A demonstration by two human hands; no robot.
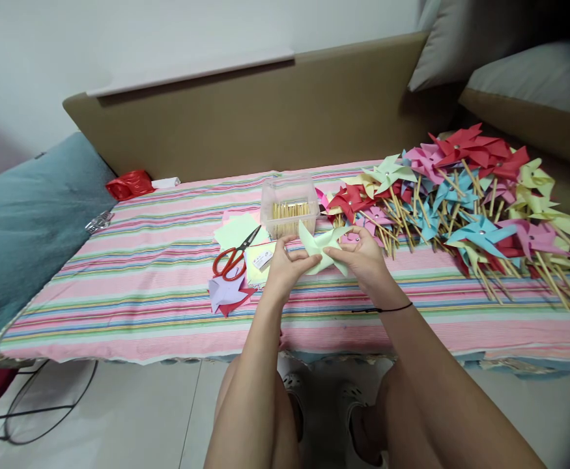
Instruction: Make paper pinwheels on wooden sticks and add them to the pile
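Observation:
A pale green paper pinwheel (322, 249) is held over the striped bed cover between both hands. My left hand (285, 264) pinches its left side, fingers closed on the paper. My right hand (363, 257) grips its right side, also closed; a thin black band circles that wrist. Just behind the hands stands a clear plastic box (289, 207) with wooden sticks inside. To the left of my left hand lie red-handled scissors (234, 256) on loose paper squares (236, 229).
A large heap of finished pinwheels (465, 202) on sticks covers the right side of the striped cover (133, 273). Purple and red paper scraps (227, 294) lie near the scissors. A teal cushion (25, 221) sits left, a red bag (129, 184) at the back.

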